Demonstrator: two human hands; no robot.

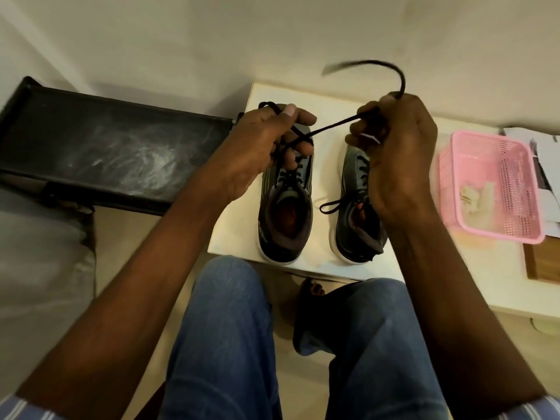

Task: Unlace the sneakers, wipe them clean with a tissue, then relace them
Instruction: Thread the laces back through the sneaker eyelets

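Both sneakers [286, 204] stand on the desk [236, 225], toes pointing away from me. My left hand [260, 147] and right hand [394, 147] each grip the black lace [330, 127] stretched between them above the left sneaker.

- A pink basket [491, 180] of perforated plastic stands at the right of the white surface [233, 228], with pale crumpled scraps [477, 194] lying in its bottom.
- Papers [542, 153] lie behind and beside the basket, at the right edge of view.
- A wooden board [541, 262] lies just in front of the basket, partly cut off by the frame.
- A long black tray [100, 147], its inside smeared with whitish streaks, sits to the left of the surface, close against the pale wall [212, 34].
- Grey fabric [42, 262] fills the left edge, below the tray.
- Blue jeans [230, 344] cover the seated person's knees in the foreground; a bare foot [312, 291] shows between them on the floor.
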